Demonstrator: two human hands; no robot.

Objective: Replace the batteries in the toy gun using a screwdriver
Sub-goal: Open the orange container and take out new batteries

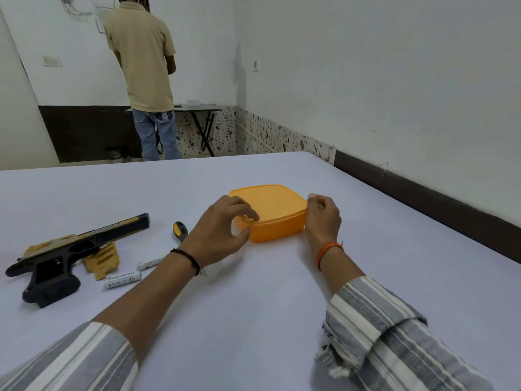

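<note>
A black and yellow toy gun [64, 255] lies on its side at the left of the table, with a loose yellow cover piece [103, 261] beside its grip. Two white batteries [123, 280] [149, 262] lie just right of that piece. The screwdriver's black and yellow handle [180, 230] shows behind my left wrist; its shaft is hidden. An orange lidded box [272, 211] sits in the middle of the table. My left hand [222, 231] pinches the tab at its near left corner. My right hand [322, 218], fingers curled, holds the box's right edge.
The table [253, 306] has a pale lilac cover and runs along the wall on the right. A person in a beige shirt [143, 57] stands with their back turned at a small folding table [203, 111] across the room.
</note>
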